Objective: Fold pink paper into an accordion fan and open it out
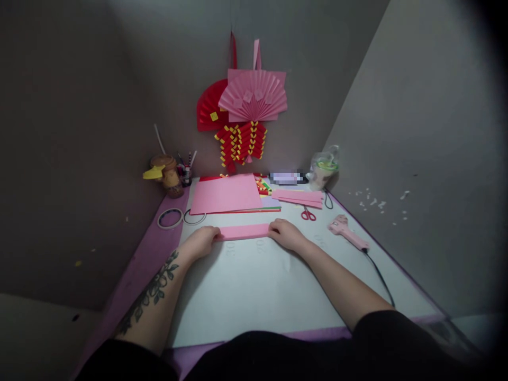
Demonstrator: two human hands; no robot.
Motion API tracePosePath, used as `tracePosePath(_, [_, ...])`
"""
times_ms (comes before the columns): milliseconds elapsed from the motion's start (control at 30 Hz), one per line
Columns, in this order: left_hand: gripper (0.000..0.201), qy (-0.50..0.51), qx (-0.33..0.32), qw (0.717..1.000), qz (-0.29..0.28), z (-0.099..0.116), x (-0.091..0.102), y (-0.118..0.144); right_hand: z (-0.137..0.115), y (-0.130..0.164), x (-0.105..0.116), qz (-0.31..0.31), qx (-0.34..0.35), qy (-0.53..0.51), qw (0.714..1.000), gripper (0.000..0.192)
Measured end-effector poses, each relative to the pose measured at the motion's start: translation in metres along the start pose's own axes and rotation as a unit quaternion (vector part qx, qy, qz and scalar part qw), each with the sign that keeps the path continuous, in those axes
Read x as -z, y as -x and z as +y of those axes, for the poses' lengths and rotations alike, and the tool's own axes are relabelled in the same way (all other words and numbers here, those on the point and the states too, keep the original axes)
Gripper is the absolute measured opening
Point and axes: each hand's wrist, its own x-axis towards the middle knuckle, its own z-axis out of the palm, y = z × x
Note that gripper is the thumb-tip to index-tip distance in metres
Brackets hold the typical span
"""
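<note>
One pink paper strip (245,232) spans crosswise over the white mat (257,296) (touching or not, I cannot tell); the left hand (203,241) pinches its left end, the right hand (286,234) its right end, and red-handled scissors (308,214) lie beyond.

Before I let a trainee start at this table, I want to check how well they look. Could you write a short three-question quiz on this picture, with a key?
1. What do the left hand and the right hand hold between them?
2. True or false: the scissors lie nearer to the person's body than the right hand does.
3. Fill in the colour: the hanging pink fan partly covers a ____ fan.

Key
1. A pink strip, one end in each hand.
2. False: the scissors lie farther out, beyond the right hand.
3. Red: the red fan shows to the left of the pink one.
</note>
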Motion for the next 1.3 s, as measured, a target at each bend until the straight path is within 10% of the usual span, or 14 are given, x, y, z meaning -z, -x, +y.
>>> tracePosePath(467, [0.021, -0.069, -0.058, 0.992, 0.084, 0.041, -0.019, -0.010, -0.042, -0.002, -0.011, 0.014, 0.123, 0.042, 0.991, 0.012])
tracePosePath(1300, [0.036, -0.030, 0.132, 0.990, 0.041, 0.028, -0.016, -0.023, -0.028, -0.017, -0.016, -0.001, -0.039, 0.064, 0.997, 0.024])
